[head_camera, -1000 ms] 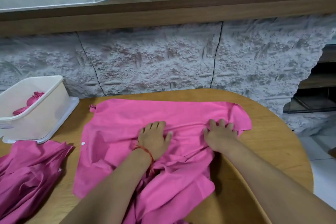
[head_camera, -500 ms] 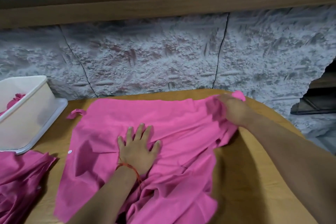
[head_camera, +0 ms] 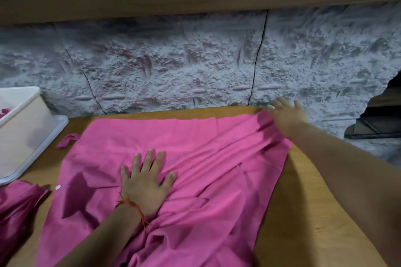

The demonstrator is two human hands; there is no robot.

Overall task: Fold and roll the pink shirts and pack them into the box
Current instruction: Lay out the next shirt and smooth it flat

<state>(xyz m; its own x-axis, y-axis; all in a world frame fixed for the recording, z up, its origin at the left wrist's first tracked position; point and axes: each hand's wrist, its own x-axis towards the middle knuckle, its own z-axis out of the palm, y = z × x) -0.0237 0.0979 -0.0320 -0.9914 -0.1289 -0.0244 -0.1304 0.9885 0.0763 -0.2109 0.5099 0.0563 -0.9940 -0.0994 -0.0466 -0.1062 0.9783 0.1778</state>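
**A:** Which way does the shirt lie from the hands?

**B:** The pink shirt [head_camera: 206,154] is spread on the surface [head_camera: 314,223] straight ahead. Its near end is bunched at the person's edge, and its far hem runs left to right along the wall side. A second pink heap [head_camera: 15,219] sits at the near left.

**A:** And the left hand?

**B:** The left hand [head_camera: 145,184] is flat on the middle of the cloth, fingers spread wide, pressing it down.

**A:** The right?

**B:** The right hand [head_camera: 286,117] is farther out, at the far right corner, where the pleats converge under the palm. The fingers look stretched out, but it's blurred. I cannot tell whether it pinches the cloth.

**A:** So who makes the fold?

**B:** The right, I'd judge, carrying that corner leftward. The box [head_camera: 28,128] stands far left, nearer the left hand.
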